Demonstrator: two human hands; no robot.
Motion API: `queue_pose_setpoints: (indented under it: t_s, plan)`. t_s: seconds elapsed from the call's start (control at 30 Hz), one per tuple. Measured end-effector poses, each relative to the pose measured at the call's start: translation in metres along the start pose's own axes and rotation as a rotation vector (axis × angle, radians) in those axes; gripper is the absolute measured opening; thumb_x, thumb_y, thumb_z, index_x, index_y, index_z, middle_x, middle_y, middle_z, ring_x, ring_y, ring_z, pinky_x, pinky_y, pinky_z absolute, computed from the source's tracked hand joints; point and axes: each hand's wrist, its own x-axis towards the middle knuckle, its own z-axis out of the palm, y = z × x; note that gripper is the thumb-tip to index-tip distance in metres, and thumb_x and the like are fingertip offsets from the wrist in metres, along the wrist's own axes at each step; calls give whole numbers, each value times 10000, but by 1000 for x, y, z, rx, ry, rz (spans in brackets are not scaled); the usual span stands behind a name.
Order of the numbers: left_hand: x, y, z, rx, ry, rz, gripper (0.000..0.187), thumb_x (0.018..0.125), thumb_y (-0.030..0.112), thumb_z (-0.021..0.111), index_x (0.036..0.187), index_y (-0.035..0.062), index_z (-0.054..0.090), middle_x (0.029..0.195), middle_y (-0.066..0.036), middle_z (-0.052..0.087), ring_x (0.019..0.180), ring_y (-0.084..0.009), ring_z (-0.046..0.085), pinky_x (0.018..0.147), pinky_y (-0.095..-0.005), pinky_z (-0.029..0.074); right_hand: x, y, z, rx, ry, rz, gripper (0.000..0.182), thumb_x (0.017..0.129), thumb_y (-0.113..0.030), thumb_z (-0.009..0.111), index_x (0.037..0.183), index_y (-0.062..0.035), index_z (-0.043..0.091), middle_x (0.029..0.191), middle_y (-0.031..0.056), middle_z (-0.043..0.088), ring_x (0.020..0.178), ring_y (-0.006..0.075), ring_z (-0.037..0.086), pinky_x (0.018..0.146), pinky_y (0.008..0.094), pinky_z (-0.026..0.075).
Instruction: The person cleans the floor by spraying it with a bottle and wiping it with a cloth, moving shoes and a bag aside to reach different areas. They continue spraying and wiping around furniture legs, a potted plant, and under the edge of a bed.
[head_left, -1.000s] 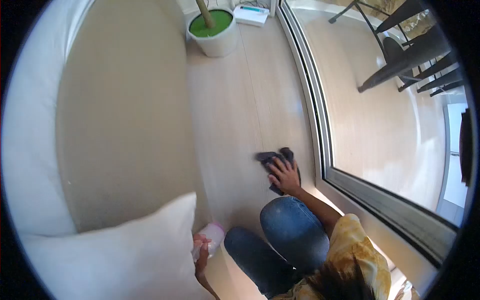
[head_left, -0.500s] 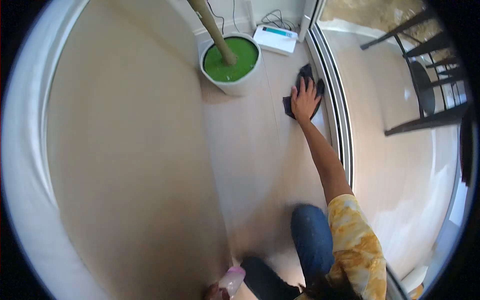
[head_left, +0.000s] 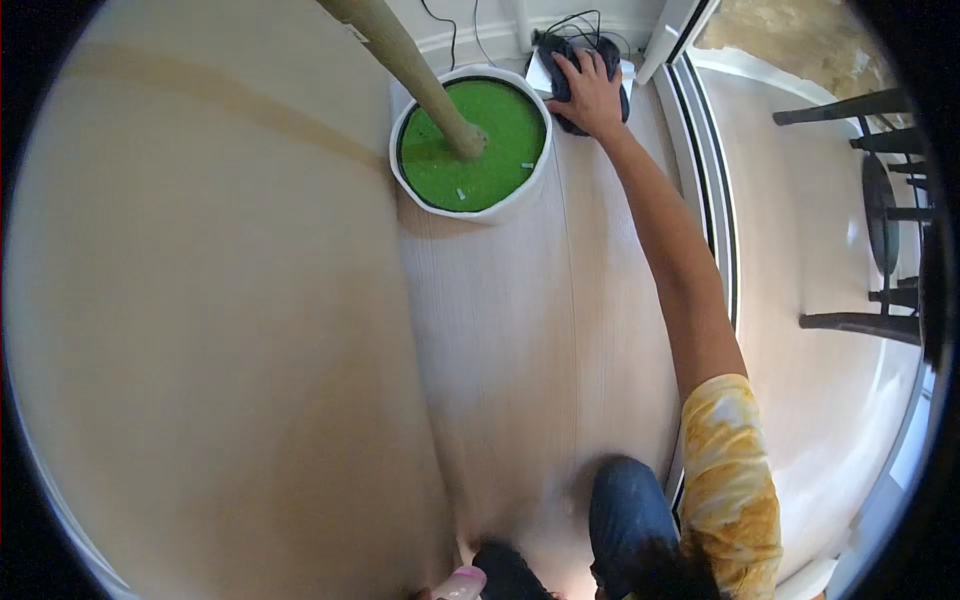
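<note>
My right hand (head_left: 592, 95) is stretched forward, pressing a crumpled black cloth (head_left: 572, 62) onto a white box-shaped device (head_left: 538, 76). The fingers curl over the cloth, and much of the device is hidden under it. Just left of this hand stands a white pot (head_left: 402, 180) with a green top and a thick plant stem (head_left: 420, 85). At the bottom edge my left hand (head_left: 424, 594) barely shows, closed around a clear bottle with a pink end (head_left: 462, 584). Most of that hand and bottle is out of view.
Black cables (head_left: 575, 22) lie behind the device by the wall. Sliding-door tracks (head_left: 706, 190) run along the right, with dark chair legs (head_left: 860, 322) beyond the glass. A broad beige surface (head_left: 230, 320) rises on the left. My knee (head_left: 630, 510) is on the wooden floor (head_left: 510, 340).
My right hand has moved forward and slightly left with the black cloth, from the floor beside the door track onto the white device. The bottle has slid lower in view.
</note>
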Motion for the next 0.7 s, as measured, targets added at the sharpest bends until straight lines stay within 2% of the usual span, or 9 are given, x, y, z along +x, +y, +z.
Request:
queue_pose_setpoints:
  t_s: [0.1,0.13,0.23,0.33,0.43,0.47,0.57,0.6,0.7]
  plan:
    - [2,5,3,10,-3,-1,343,784,204,735,1040,46,570,1032,-120,601,948,-244,574,797,-378,483,3,39,-5,139,-70,-284,673,697,-280,750,1310,-261,475,1335,47,458,1244,272,418,991,475,358]
    - [2,4,6,10,1,-3,342,784,204,735,1040,46,572,1033,-119,602,949,-244,575,799,-378,482,5,63,-7,230,-89,-399,640,684,-148,733,1280,-241,518,1327,43,477,1209,253,466,991,430,383]
    - [2,4,7,10,-1,4,338,785,205,735,1040,47,578,1034,-117,605,952,-245,575,806,-378,478,-2,76,-21,430,-106,-340,518,605,25,661,1083,-176,663,1165,59,593,1139,259,517,945,379,429]
    - [2,1,7,6,11,9,335,786,206,734,1040,48,584,1036,-115,609,956,-245,576,813,-379,475,-33,42,-14,222,-35,-266,434,600,38,647,994,-139,680,1077,28,617,1070,242,539,883,391,434]
    - [3,0,8,14,13,9,331,786,207,733,1039,48,591,1037,-114,613,959,-245,577,820,-379,471,-73,16,-8,271,-110,-333,508,623,19,681,1092,-173,658,1142,34,580,1141,237,503,910,410,392]
    - [3,0,8,17,11,8,330,787,207,733,1039,48,593,1038,-113,614,960,-245,577,823,-380,470,-76,12,-8,252,-180,-245,494,743,-159,660,1228,-195,578,1258,49,531,1185,254,476,977,447,353]
    - [4,3,9,27,-1,14,327,787,208,733,1039,49,599,1040,-111,618,964,-246,578,830,-380,466,-62,-2,-3,43,-160,-264,496,860,-380,526,1323,-209,489,1379,45,450,1231,267,441,1036,490,290]
    - [5,4,10,29,0,17,326,788,208,732,1039,49,601,1040,-110,619,965,-246,578,832,-380,465,-60,-3,3,36,-252,-228,543,902,-510,371,1344,-209,468,1440,18,388,1262,274,413,1071,524,234]
    - [5,6,10,19,5,30,322,788,209,732,1039,50,607,1042,-109,623,969,-246,579,839,-381,461,-72,15,-17,161,-400,-394,451,911,-392,448,1325,-216,491,1447,-11,379,1303,224,380,1099,508,215]
